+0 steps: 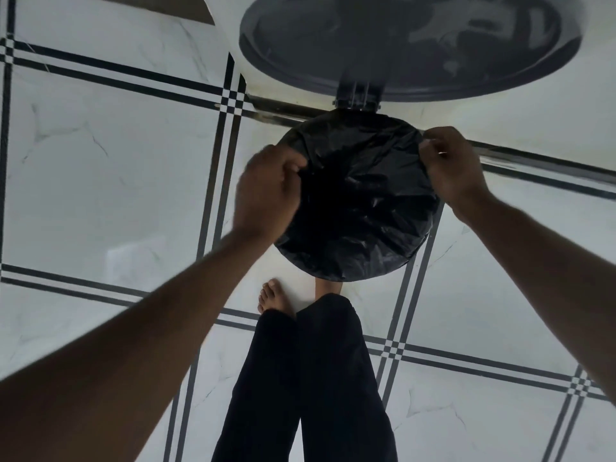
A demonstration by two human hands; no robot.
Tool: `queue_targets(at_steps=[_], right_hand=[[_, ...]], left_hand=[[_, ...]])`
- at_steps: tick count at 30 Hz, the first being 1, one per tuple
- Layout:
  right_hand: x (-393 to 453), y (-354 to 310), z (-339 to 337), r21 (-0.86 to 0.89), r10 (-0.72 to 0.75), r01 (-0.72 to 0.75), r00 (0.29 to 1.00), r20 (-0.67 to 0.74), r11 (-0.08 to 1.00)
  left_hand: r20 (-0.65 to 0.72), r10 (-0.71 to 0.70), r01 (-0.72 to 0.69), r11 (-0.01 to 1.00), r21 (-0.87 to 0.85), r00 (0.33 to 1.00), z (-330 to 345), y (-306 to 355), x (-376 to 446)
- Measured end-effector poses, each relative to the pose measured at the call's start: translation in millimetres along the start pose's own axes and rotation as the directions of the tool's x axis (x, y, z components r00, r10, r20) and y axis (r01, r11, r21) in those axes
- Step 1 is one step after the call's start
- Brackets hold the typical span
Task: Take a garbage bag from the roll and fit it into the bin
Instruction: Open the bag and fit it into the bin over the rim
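A black garbage bag (pixel 363 201) is spread over the round mouth of the bin, hiding the bin's body and rim. Its plastic is creased and sinks into a dark hollow at the middle. My left hand (pixel 266 191) pinches the bag's edge on the left side of the bin. At the upper right edge, my right hand (pixel 450 161) grips the plastic between thumb and fingers. The bin's round dark lid (pixel 410 45) stands raised behind it on a hinge (pixel 356 98). No roll of bags is in view.
The floor is white marble tile (pixel 110 181) with black stripe borders. My bare feet (pixel 273 296) and black trouser legs stand just in front of the bin. A metal floor strip (pixel 283 111) runs behind it along a white wall.
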State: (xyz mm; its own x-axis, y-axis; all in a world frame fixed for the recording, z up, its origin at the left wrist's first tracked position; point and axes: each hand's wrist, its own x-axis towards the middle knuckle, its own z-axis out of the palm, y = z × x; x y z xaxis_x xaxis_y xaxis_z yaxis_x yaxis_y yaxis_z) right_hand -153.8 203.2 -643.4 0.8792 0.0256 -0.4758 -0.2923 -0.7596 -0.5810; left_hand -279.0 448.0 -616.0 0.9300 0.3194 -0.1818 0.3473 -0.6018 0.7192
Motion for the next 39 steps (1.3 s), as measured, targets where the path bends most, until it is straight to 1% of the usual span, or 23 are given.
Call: queue_targets(at_steps=[1,2,4,5,8,10,11,13,17,19,21,22,23,26,27,28,30,32,34,35,36,37,39], right_hand=[[-2,2,3,-0.033,-0.010,0.011,1.000,0.002,0.999],[-3,4,6,-0.031,-0.007,0.007,1.000,-0.001,1.000],[-5,10,11,0.015,0.003,-0.003,1.000,-0.010,1.000],[-5,12,13,0.031,-0.006,0.006,1.000,-0.010,0.999],[1,23,17,0.065,-0.057,0.059,0.998,-0.025,0.996],[8,31,20,0.088,-0.081,0.084,0.996,-0.033,0.993],[11,33,22,0.097,-0.092,0.095,0.995,-0.031,0.991],[15,37,23,0.105,-0.118,0.121,0.992,-0.035,0.987],[16,38,23,0.130,-0.202,0.206,0.979,-0.040,0.970],[17,39,22,0.173,-0.220,0.224,0.975,-0.041,0.959],[17,38,22,0.201,-0.198,0.202,0.979,-0.040,0.959],[18,38,22,0.201,-0.183,0.187,0.982,-0.039,0.961],[18,37,23,0.191,-0.174,0.178,0.984,-0.034,0.965],[15,33,20,0.157,-0.134,0.135,0.991,-0.016,0.978],[14,32,19,0.155,-0.122,0.122,0.992,-0.009,0.980],[13,30,18,0.157,-0.110,0.110,0.994,-0.007,0.981],[12,29,18,0.162,-0.103,0.102,0.995,-0.007,0.982],[13,29,18,0.154,-0.127,0.127,0.992,-0.014,0.980],[14,32,20,0.158,-0.156,0.161,0.987,-0.044,0.974],[15,34,21,0.164,-0.170,0.177,0.984,-0.061,0.970],[15,36,22,0.173,-0.179,0.189,0.981,-0.072,0.967],[16,37,23,0.188,-0.180,0.192,0.981,-0.076,0.963],[15,37,25,0.208,-0.162,0.172,0.985,-0.064,0.963]], left_hand=[[0.062,0.037,-0.037,0.999,-0.012,0.997,9,4,-5],[0.133,0.071,-0.068,0.997,-0.027,0.989,19,6,-9],[0.286,0.125,-0.122,0.992,-0.029,0.950,43,10,-12],[0.365,0.128,-0.135,0.991,-0.006,0.922,58,9,-11],[0.566,0.036,-0.126,0.985,0.120,0.824,108,3,4],[0.647,-0.063,-0.102,0.971,0.214,0.760,138,-5,22],[0.668,-0.121,-0.067,0.966,0.249,0.734,149,-10,32],[0.694,-0.207,-0.007,0.956,0.293,0.689,168,-17,49],[0.753,-0.276,-0.020,0.934,0.358,0.598,181,-18,64],[0.753,-0.323,-0.011,0.916,0.401,0.574,183,-16,64],[0.751,-0.361,-0.024,0.894,0.447,0.553,182,-13,59],[0.744,-0.371,-0.029,0.886,0.463,0.556,179,-11,55],[0.727,-0.377,-0.026,0.879,0.476,0.574,176,-10,51],[0.660,-0.366,-0.007,0.872,0.490,0.656,161,-3,35],[0.655,-0.360,-0.008,0.873,0.488,0.665,157,-3,29],[0.669,-0.345,-0.026,0.878,0.479,0.659,154,-4,25],[0.727,-0.356,-0.103,0.858,0.503,0.586,153,-15,21],[0.760,-0.414,-0.149,0.823,0.547,0.502,156,-31,27],[0.766,-0.481,-0.124,0.808,0.577,0.426,164,-53,35],[0.774,-0.500,-0.085,0.817,0.571,0.389,169,-62,38],[0.774,-0.512,-0.041,0.824,0.565,0.373,173,-68,39],[0.768,-0.510,0.004,0.834,0.552,0.387,175,-71,40],[0.762,-0.481,0.004,0.846,0.532,0.433,174,-65,37]])
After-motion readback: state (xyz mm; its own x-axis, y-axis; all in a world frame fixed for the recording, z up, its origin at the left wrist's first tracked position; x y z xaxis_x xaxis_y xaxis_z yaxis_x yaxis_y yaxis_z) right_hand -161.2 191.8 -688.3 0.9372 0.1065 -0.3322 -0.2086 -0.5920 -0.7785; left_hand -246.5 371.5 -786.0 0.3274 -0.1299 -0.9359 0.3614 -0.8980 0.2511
